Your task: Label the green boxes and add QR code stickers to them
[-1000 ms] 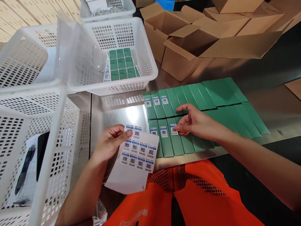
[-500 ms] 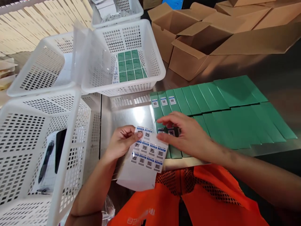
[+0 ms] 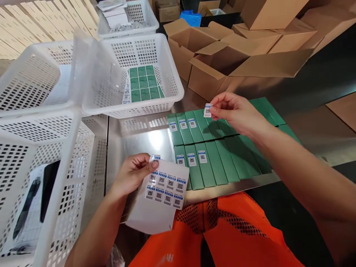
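Seen from above: right hand [image 3: 236, 113] pinching one small code sticker [image 3: 207, 110] between thumb and fingertips, held just over the far row of green boxes [image 3: 219, 163] laid flat on a steel table [image 3: 139, 137]. Left hand [image 3: 133, 174] gripping a white sticker sheet [image 3: 162, 193] by its upper corner, thumb on top, near the table's front edge. Three boxes at the left of each row already carrying a sticker near the upper end; fourth box in the far row bare, directly below the held sticker.

Probably best to bring the sticker down square to the box's long sides, level with its neighbours' stickers, one edge touching first, then smoothing flat with a fingertip to avoid a crease or slant. Worth keeping the sticky face away from the other fingers.

Boxes packed side by side, touching, so little margin for sideways slip. Near row lying close to the table's front edge, above an orange vest [image 3: 222, 230]. White baskets [image 3: 133, 66] crowding the left and far left, open cardboard cartons [image 3: 222, 63] just behind the far row. Bare steel between baskets and boxes and to the right of the rows giving free room for the arms.
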Available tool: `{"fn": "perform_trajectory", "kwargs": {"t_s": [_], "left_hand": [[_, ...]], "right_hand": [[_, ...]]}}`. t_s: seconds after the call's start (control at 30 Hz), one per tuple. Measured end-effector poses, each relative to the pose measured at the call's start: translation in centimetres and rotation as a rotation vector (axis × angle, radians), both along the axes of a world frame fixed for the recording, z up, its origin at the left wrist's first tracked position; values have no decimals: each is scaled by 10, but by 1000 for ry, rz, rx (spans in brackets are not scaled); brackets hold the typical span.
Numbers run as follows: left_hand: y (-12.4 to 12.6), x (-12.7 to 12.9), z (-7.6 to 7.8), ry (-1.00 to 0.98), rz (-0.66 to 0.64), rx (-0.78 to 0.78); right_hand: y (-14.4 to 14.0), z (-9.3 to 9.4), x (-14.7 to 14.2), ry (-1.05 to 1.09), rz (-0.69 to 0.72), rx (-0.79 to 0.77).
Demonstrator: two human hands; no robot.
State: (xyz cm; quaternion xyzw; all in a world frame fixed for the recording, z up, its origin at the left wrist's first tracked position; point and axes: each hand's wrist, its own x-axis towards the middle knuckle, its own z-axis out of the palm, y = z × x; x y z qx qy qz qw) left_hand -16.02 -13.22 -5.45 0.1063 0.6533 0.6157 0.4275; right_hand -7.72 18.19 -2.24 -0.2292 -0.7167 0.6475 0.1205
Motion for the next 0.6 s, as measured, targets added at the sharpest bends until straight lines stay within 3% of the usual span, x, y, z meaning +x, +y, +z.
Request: {"fn": "perform_trajectory", "kwargs": {"t_s": [0.13,0.37,0.43,0.5,0.6], "left_hand": [[2,-2,0,14,5,-11],[1,-3,-4,7,-3,-2],[2,-3,-4,2,-5,-2],[2,-2,-3,1,6,4],[4,-1,-1,-4,26,19]], "right_hand": [[26,-18,-19,-282,39,-39],[20,-26,-27,-390,22,61],[24,-25,-28,-441,56,191],[25,-20,-29,-484,88,442],[6,-7,-25,-402,75,744]]}}
